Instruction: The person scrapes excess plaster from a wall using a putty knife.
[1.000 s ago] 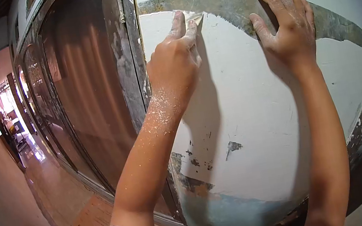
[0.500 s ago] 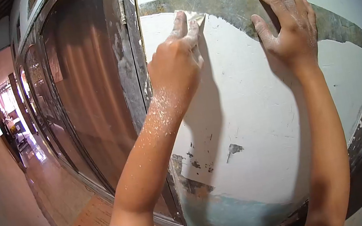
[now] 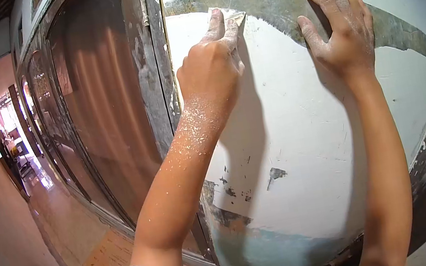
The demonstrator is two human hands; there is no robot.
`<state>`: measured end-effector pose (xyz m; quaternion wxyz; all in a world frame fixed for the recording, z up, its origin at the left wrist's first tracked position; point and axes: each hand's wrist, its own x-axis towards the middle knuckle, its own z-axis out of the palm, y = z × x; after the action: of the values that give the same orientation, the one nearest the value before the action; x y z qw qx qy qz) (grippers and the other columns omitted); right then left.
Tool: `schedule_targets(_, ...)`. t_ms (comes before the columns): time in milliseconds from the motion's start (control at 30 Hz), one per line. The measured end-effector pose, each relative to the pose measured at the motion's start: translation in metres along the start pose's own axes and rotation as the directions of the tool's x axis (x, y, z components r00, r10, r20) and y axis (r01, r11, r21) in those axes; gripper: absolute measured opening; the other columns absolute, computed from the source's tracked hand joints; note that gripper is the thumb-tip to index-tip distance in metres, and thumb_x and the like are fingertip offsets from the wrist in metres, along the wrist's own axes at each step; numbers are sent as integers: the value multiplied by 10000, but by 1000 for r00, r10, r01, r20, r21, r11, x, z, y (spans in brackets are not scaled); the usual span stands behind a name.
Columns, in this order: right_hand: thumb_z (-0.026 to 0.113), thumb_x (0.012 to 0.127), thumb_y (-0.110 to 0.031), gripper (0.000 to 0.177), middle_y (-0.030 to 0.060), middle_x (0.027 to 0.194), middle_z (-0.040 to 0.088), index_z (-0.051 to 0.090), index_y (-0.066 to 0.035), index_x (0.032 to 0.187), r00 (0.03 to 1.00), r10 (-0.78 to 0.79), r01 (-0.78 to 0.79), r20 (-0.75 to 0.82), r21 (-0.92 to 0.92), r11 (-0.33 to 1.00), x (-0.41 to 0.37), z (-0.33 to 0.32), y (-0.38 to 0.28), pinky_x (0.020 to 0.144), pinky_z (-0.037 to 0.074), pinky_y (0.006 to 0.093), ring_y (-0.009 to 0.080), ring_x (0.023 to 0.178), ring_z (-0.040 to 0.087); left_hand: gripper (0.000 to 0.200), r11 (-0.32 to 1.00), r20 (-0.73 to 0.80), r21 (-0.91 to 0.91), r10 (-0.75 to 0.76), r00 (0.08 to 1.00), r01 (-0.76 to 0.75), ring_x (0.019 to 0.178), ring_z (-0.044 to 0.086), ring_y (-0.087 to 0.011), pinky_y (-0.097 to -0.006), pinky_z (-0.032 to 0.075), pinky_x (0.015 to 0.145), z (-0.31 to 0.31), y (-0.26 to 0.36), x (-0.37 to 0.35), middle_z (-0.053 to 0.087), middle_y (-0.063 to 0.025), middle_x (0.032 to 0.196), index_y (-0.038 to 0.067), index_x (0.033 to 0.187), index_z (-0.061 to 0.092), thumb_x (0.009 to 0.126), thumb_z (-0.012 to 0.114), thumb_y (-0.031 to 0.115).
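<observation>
My left hand [image 3: 210, 66] is pinched around a flat, thin scraper blade [image 3: 239, 16], mostly hidden under the fingers. The blade lies against the upper edge of the white paint [image 3: 285, 92] on a flat panel, where it meets a bare grey-brown band [image 3: 259, 4]. White flakes and dust coat the left wrist and fingers. Farther right, my right hand [image 3: 342, 27] rests on the panel with fingers spread across the bare band, holding nothing. Its fingertips are dusty too.
A dark wooden frame with a hinge [image 3: 144, 9] borders the panel on the left, beside a brown curtained glass pane [image 3: 105, 94]. Small bare patches [image 3: 275, 175] mark the lower paint. Printed cardboard [image 3: 105, 263] lies on the floor; a corridor runs back at far left.
My left hand has slid slightly right and up along the paint edge with the scraper blade. My right hand stays in nearly the same place on the panel.
</observation>
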<state>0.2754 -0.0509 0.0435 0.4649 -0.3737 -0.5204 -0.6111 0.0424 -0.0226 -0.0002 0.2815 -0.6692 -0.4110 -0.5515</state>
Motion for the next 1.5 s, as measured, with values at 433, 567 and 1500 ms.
schedule_targets(433,691,911,-399,434,-44,1550,545,683,-257,1321,1000,4,-4,-14,5,1000,-3,4,3,1272,243,498,208,1483,427,353,999,-13,-24,37,999,-37,1015,754,-335,-409,611,855,1,2,-11,581,-45,1511,164,1300,739,982,593,116)
schedule_targets(567,693,908,-405,438,-47,1554,539,682,-266,1323,1000,10,-10,0,-6,1000,-3,4,2,1280,238,495,209,1486,421,358,999,-42,6,39,998,-39,1015,756,-321,-413,611,856,6,1,-3,580,-39,1513,161,1304,740,982,590,122)
schedule_targets(1500,499,1039,-536,547,-109,1690,351,454,-412,1570,978,-120,161,173,-247,956,15,-24,102,1318,96,498,203,1585,255,490,998,83,37,-51,995,48,953,751,-340,-455,620,820,1,16,-6,542,-39,1554,201,1343,704,881,611,68)
